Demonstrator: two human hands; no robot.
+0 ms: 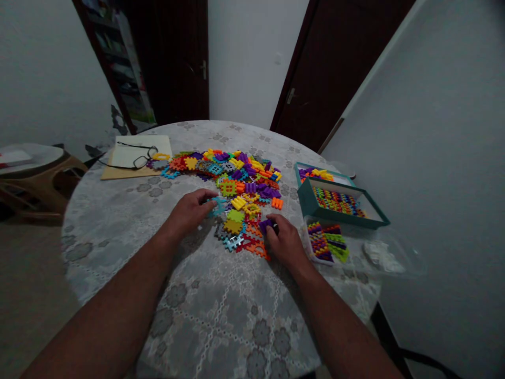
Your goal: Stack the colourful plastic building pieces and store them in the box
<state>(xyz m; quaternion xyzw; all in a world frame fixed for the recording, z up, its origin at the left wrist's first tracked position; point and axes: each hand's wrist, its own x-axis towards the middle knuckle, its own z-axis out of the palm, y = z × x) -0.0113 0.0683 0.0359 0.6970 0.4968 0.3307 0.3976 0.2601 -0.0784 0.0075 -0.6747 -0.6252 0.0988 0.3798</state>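
A heap of colourful plastic building pieces [215, 167] spreads over the table and runs toward me between my hands. My left hand [192, 211] is at the heap's left side, its fingers closed on a light-blue notched piece [218, 205]. On the right, my right hand [286, 238] pinches a purple piece [265, 226]. Between them lie yellow ridged pieces [238, 202], an olive-yellow square piece [233, 226] and orange notched pieces [258, 248]. An orange ridged piece [277, 203] sits just beyond my right hand.
A patterned cloth covers the round table [221, 310]. To the right stand a teal box [339, 215] of sorted pieces, its lid [347, 180] holding more, and a clear tub [311, 250]. Glasses [139, 162] rest on papers [158, 142] at the left; a stool [47, 184] is beyond.
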